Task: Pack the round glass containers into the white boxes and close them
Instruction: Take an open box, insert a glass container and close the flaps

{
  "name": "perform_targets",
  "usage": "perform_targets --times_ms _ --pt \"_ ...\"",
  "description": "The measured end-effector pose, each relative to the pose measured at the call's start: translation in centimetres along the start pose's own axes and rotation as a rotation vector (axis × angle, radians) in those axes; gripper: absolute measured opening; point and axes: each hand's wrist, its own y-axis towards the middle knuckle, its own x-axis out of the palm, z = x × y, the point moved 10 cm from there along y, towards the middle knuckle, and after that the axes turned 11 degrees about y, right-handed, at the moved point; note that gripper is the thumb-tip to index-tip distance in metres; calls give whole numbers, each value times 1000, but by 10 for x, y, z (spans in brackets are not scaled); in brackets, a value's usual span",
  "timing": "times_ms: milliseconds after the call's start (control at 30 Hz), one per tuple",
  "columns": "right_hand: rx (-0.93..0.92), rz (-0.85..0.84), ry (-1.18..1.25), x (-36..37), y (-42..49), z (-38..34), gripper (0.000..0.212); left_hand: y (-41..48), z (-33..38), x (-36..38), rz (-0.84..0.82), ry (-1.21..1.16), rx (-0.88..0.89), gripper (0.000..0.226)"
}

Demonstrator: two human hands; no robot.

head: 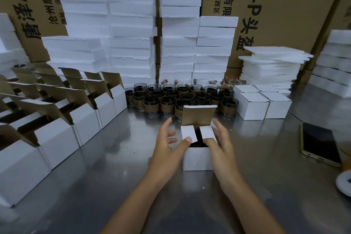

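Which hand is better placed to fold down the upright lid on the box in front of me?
Probably the right hand: its fingers reach up beside the upright lid, while the left hand splays away from the white box. Both thumbs press the side flaps.

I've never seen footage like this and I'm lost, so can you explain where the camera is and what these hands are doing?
No machine here: one camera, worn on a person's head, looks down at their two bare hands. The left hand and right hand press the two side flaps down on a small white box on a metal table; its lid flap stands upright, and something dark shows in the gap. Neither hand grips anything. Behind it stand round glass containers, with open boxes to the left, closed boxes and a phone to the right.
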Motion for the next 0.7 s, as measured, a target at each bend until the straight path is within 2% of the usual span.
perform_targets --times_ms 100,233,300,400,500,633,700 --pt "15 -13 -43 1 0 -2 57 2 1 1 -22 -24 -9 66" --pt "12 -40 -62 3 0 -5 63 0 12 1 -28 12 66 61" --pt "25 -22 -19 1 0 -6 56 -2 16 -2 -8 15 89 56" --pt "45 48 35 -8 2 -4 32 -2 13 -4 11 -18 89 42" --pt "82 95 43 -12 2 2 32 -1 13 -3 0 -33 103 26" --pt "-39 -21 -33 2 -4 -10 35 -2 11 -4 1 -98 90 11" --pt "-73 -61 -96 5 -5 -10 39 -3 10 -5 4 -117 86 22"
